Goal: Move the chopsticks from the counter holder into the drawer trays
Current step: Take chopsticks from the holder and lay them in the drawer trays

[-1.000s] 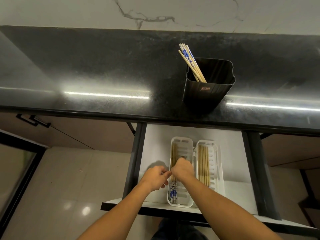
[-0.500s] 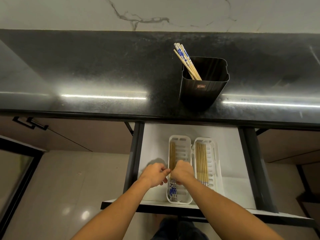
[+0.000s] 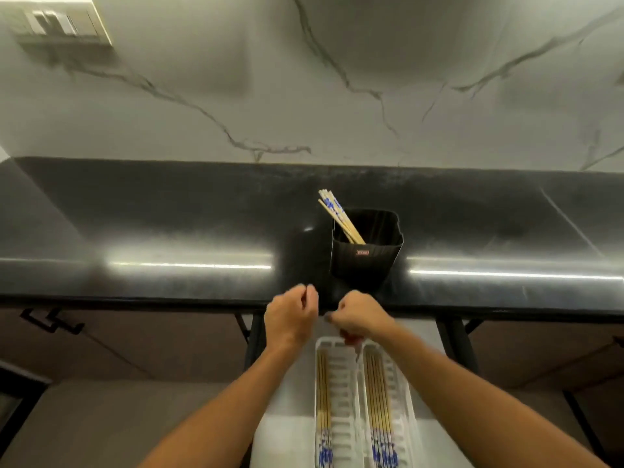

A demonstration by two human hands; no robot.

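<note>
A black square holder (image 3: 366,251) stands on the black counter (image 3: 169,224), with a few wooden chopsticks with blue-and-white ends (image 3: 336,214) leaning at its left corner. Below, the open drawer (image 3: 287,434) holds two white slotted trays: the left tray (image 3: 339,400) has a few chopsticks along its left side, the right tray (image 3: 401,407) has several. My left hand (image 3: 290,319) and my right hand (image 3: 359,315) hover side by side at the counter's front edge, just below the holder, fingers curled and holding nothing.
A marble-veined wall (image 3: 337,79) rises behind the counter, with a switch plate (image 3: 60,23) at the top left. Dark cabinet handles (image 3: 50,320) sit under the counter on the left. Grey floor tiles (image 3: 118,417) lie below.
Both hands have left the left tray and risen to the counter's front edge near the holder. The camera has tilted upward, showing more wall.
</note>
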